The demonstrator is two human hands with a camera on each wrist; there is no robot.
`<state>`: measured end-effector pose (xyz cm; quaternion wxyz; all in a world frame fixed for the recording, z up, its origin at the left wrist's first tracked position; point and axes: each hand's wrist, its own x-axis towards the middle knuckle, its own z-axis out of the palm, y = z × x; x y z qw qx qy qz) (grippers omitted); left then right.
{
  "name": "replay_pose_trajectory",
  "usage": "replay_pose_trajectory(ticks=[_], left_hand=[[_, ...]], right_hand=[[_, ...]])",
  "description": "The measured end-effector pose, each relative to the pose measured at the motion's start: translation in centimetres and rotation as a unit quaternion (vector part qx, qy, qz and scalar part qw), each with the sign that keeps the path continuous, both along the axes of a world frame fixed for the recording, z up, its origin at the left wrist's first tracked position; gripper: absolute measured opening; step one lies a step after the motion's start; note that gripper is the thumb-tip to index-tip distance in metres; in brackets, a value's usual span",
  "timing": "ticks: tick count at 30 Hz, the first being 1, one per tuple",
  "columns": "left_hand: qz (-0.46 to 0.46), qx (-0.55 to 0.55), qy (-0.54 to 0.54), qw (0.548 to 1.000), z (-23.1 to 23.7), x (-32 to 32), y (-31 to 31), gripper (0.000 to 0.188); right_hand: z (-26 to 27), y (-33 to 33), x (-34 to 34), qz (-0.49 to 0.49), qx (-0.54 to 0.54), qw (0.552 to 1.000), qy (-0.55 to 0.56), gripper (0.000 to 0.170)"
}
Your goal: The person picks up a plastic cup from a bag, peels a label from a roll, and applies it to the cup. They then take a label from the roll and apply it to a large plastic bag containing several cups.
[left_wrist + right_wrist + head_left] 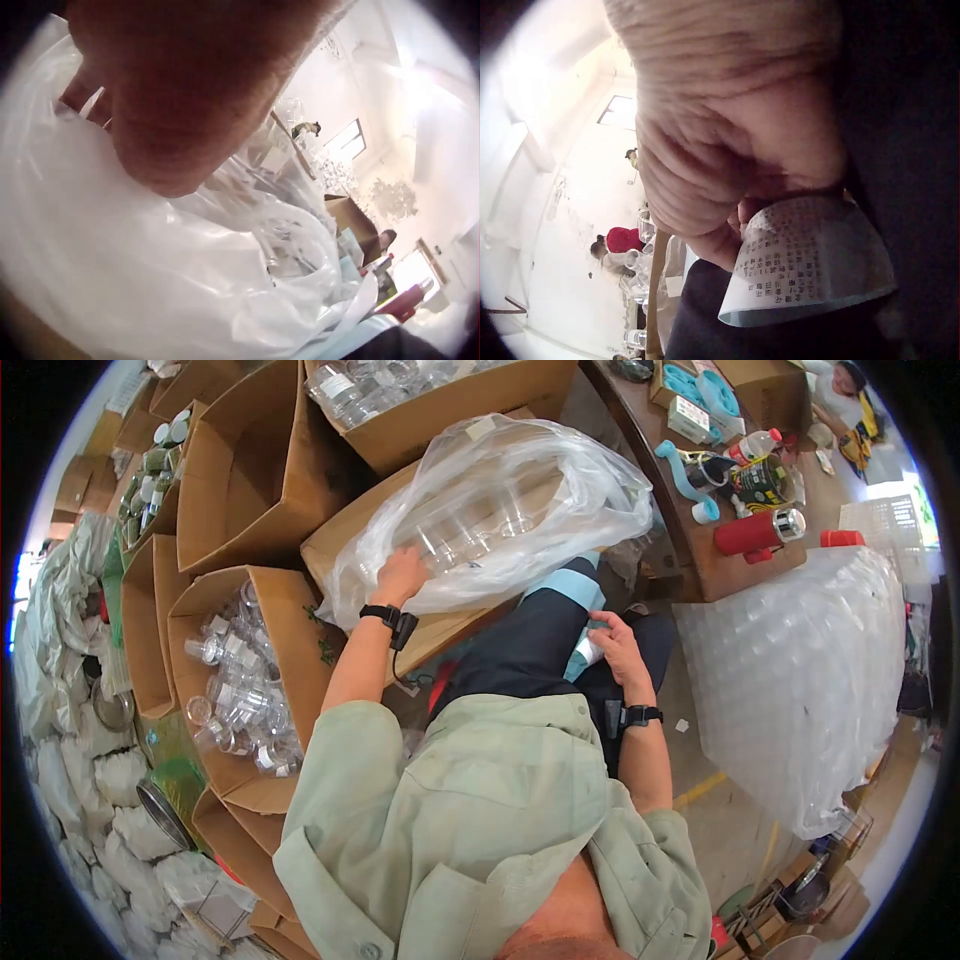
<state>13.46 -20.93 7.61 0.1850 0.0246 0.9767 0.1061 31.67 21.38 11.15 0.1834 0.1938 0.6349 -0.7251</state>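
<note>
Only right-wrist view shows print (784, 253) on strip (855, 266).

The plastic bag (600, 475) lies over a cardboard box (450, 630), with jars (468, 540) inside it. Left of the bag, from the person's (480, 790) side, I see the near carton (295, 625), loose containers (240, 695) in it; behind the bag, the far carton (450, 425). The bench (715, 582) stands to its right, with a thermos flask (752, 534) on it. Before the bag, against trousers (490, 660), is a label sheet (806, 262).
</note>
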Motion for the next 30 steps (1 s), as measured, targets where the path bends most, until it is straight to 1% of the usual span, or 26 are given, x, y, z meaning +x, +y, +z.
replay_pose_trajectory(ticks=[2, 5, 6, 9, 11, 15, 18, 20, 21, 24, 27, 30], left_hand=[[0.017, -0.052, -0.005, 0.998, -0.6, 0.2, -1.0, 0.036], [0.005, -0.087, 0.034, 0.996, -1.0, 0.5, -1.8, 0.032], [-0.007, -0.113, 0.034, 0.993, -0.6, 0.6, -1.7, 0.034], [-0.019, -0.135, 0.015, 0.991, 0.3, 0.5, -1.6, 0.043], [-0.030, -0.143, -0.003, 0.989, -0.5, 0.4, -2.1, 0.052], [-0.049, -0.170, -0.027, 0.984, -0.5, 0.6, -2.0, 0.067], [-0.058, -0.158, -0.060, 0.984, -1.3, 0.7, -1.6, 0.076], [-0.062, -0.107, 0.004, 0.992, -3.4, 0.7, -1.6, 0.079], [-0.061, -0.083, 0.034, 0.994, -3.6, 0.8, -1.6, 0.081], [-0.036, -0.001, 0.076, 0.996, -4.3, 1.5, -1.4, 0.084], [0.007, 0.096, 0.129, 0.987, -5.0, 2.2, -2.2, 0.082], [0.077, 0.128, 0.084, 0.985, -4.5, 3.2, -2.8, 0.082]], right_hand=[[0.0, 0.0, -0.1, 0.011, 0.009, 1.000, -0.001, 0.041], [0.0, 0.4, 0.4, 0.026, 0.020, 0.999, -0.007, 0.042], [0.0, 0.4, 0.3, 0.029, 0.019, 0.999, -0.007, 0.042], [0.2, 0.4, 0.1, 0.035, 0.030, 0.999, -0.009, 0.043], [0.3, 0.3, 0.0, 0.036, 0.037, 0.999, -0.013, 0.043], [-0.1, 0.5, 0.0, 0.039, 0.041, 0.998, -0.020, 0.044], [-0.1, 0.6, 0.1, 0.041, 0.047, 0.998, -0.016, 0.044], [-0.2, 0.3, 0.1, 0.037, 0.043, 0.998, -0.016, 0.045], [-0.2, 0.2, 0.1, 0.031, 0.038, 0.999, -0.016, 0.045], [-0.3, 0.0, 0.3, 0.029, 0.024, 0.999, -0.015, 0.044], [-0.6, 0.3, 0.1, 0.032, 0.025, 0.999, -0.009, 0.044], [-0.6, 0.5, 0.2, 0.033, 0.032, 0.999, 0.007, 0.044]])
